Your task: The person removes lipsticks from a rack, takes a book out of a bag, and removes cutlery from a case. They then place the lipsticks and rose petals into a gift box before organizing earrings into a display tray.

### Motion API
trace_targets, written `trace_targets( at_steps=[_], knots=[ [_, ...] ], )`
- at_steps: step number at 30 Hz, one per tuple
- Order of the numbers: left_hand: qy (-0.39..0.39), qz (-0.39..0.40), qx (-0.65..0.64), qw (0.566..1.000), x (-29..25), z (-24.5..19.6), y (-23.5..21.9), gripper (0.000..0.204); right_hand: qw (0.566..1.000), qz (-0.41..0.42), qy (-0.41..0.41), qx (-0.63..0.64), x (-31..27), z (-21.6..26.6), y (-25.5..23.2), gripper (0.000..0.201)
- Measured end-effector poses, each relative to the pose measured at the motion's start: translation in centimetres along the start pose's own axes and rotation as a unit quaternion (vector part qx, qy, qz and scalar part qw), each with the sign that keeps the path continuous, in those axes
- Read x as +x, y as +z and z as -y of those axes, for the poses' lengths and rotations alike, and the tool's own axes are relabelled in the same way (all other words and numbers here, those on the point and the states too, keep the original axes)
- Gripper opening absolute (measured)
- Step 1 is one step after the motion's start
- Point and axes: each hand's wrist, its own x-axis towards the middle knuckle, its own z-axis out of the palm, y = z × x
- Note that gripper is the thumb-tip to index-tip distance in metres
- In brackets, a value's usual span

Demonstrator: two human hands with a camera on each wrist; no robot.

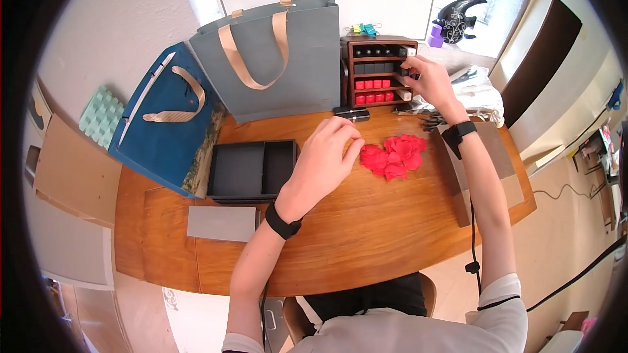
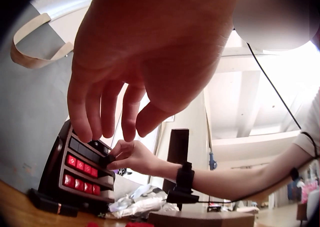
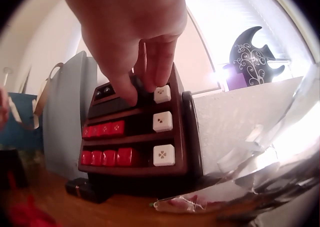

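Note:
A dark wooden rack [image 1: 347, 78] with several shelves stands at the back of the table. My right hand [image 1: 430, 82] is at its second shelf from the top, thumb and fingers pinching a small black block [image 3: 144, 86]. Red square-ended pieces [image 3: 103, 130] fill the left of the lower shelves, and white blocks [image 3: 162, 122] with gold marks sit at the right ends. My left hand [image 1: 320, 160] hovers over the table, fingers loosely bent and holding nothing. Just beyond it lie black tube-like pieces [image 1: 352, 114], in front of the rack. Red petals [image 1: 396, 155] lie to its right.
A black divided box [image 1: 237, 167] and a grey flat lid [image 1: 222, 223] are on the left. Behind them stand a blue bag [image 1: 154, 117] and a large grey bag [image 1: 307, 59]. A brown box [image 1: 490, 157] and crumpled clear plastic [image 1: 481, 95] are on the right.

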Motion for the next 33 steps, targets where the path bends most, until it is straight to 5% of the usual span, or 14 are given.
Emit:
trace_targets(
  at_steps=[15,24,28,33],
  knots=[
    [0.005,0.028,-0.009,1.0,-0.2,-0.4,0.2,0.016,0.993,-0.095,0.032,-0.062,-0.2,0.0,2.7,0.02],
    [-0.001,0.083,-0.007,0.996,-0.5,-0.6,0.8,0.018,0.985,-0.135,0.107,0.012,-1.1,2.8,2.5,0.022],
    [0.01,0.15,0.01,0.989,-0.8,-0.4,1.4,0.02,0.994,-0.06,0.028,0.091,-2.8,5.1,3.0,0.022],
    [0.028,0.216,0.031,0.976,-1.0,-0.1,1.7,0.023,0.992,0.099,-0.071,0.028,-5.2,6.5,6.7,0.028]
  ],
)
